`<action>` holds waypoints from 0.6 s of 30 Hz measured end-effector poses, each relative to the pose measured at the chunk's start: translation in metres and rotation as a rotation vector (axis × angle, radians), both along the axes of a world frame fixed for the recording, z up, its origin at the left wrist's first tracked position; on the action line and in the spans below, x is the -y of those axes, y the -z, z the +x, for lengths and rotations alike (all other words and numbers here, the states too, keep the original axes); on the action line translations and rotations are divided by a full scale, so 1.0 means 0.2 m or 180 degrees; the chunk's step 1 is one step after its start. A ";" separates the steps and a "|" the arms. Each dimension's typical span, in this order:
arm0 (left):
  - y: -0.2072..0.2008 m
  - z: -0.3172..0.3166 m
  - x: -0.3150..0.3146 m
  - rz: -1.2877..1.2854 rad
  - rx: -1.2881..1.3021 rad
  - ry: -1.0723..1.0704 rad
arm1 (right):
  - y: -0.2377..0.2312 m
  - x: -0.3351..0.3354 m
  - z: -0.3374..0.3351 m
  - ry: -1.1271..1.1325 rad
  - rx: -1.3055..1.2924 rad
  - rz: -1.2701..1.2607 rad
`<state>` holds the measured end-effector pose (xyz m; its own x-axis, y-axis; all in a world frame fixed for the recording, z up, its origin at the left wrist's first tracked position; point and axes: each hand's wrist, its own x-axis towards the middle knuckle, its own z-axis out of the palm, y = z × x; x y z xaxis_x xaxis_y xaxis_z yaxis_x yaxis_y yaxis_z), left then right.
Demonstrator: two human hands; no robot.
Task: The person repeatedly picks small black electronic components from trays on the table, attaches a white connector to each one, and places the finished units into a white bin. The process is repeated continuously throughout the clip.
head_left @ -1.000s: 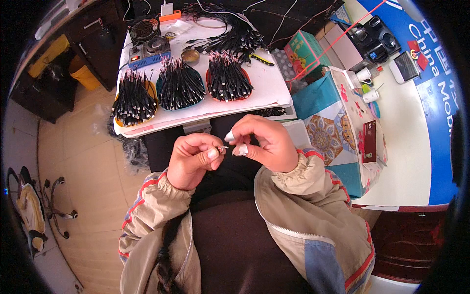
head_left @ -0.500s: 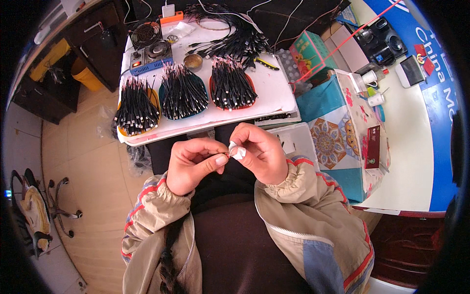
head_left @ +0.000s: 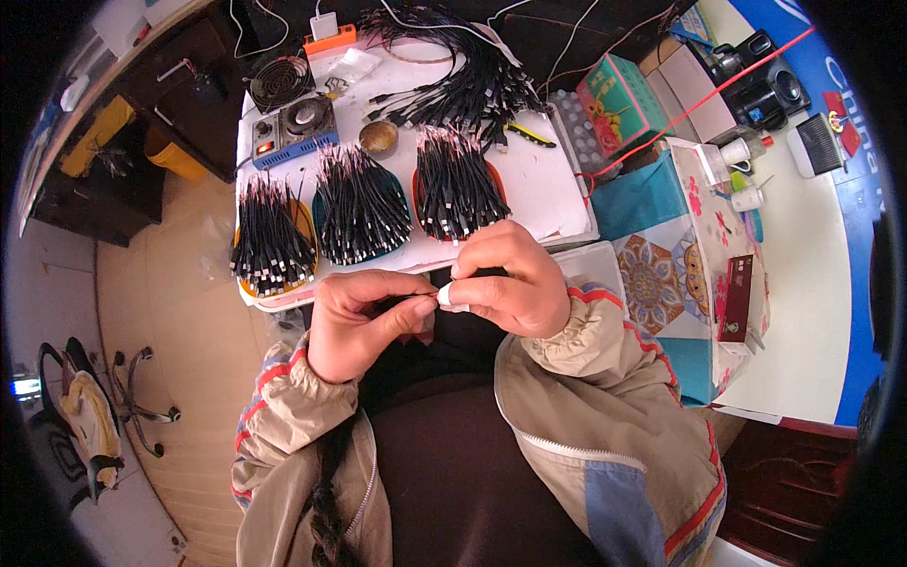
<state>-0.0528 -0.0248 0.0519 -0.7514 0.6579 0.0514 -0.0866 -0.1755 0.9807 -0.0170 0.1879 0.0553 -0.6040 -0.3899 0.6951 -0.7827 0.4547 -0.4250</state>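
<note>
Thin wire (head_left: 436, 294) pinched in my left hand (head_left: 357, 324), just off the worktop's (head_left: 545, 184) near edge. Right hand (head_left: 518, 283) narrow, beside it; can't tell if gripping. Three black cable bundles (head_left: 363, 210) along that edge.

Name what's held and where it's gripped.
A thin, wire-like piece, pinched by the left hand, with the right hand apparently against it; the gripped part is hidden.

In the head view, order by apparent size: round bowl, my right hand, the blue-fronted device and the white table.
Largest to smallest:
1. White table
2. Right hand
3. Blue-fronted device
4. Round bowl
Being nearer the camera may enlarge the hand.
</note>
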 end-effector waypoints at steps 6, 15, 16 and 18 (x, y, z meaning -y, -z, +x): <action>0.01 0.01 -0.07 -0.0722 -0.1492 -0.1008 | 0.03 0.05 -0.03 0.0958 -0.0255 0.0106; 0.06 -0.03 -0.07 -0.1110 -0.3468 -0.1549 | 0.11 0.14 0.04 0.0394 0.3101 -0.2565; 0.05 -0.03 -0.07 -0.1113 -0.3162 -0.1503 | 0.11 0.12 0.02 0.0403 0.2963 -0.2461; 0.03 -0.03 -0.05 -0.1144 -0.2546 -0.1419 | 0.11 0.08 -0.01 0.0349 0.2625 -0.2294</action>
<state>-0.0595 -0.0145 0.0450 -0.7654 0.3985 0.5053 0.6277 0.2894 0.7226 -0.0189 0.1712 0.0342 -0.9940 0.0295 0.1054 -0.1071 -0.0603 -0.9924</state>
